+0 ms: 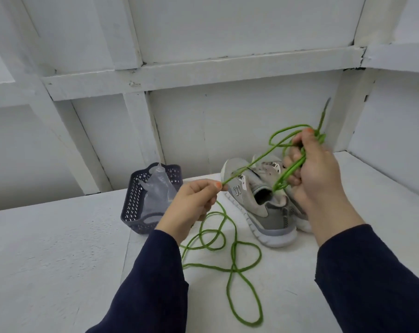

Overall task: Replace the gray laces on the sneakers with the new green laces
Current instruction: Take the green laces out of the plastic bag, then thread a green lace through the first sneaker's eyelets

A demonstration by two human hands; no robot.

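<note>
**A:** Pinching one strand of lace (pixel 234 267) with curled left fingers (pixel 201 187), right at the thumb tip. Clutching a bundle of loops in the right fingers (pixel 290 157), closed round it, above the sneakers (pixel 263 212).

**B:** Pulled taut between left hand (pixel 191 205) and right hand (pixel 319 169); otherwise lying in loose coils on the table (pixel 300 272), just in front of them.

**A:** Looks like untangling (nothing green threaded yet, as far as can be seen). Better to draw slack out slowly and find an end first.

**B:** Agreed. No yanking: could cinch a knot.

The white table (pixel 59 260) carries a dark basket (pixel 133 203), gray sneakers (pixel 273 217) and looped green lace (pixel 233 267).
</note>
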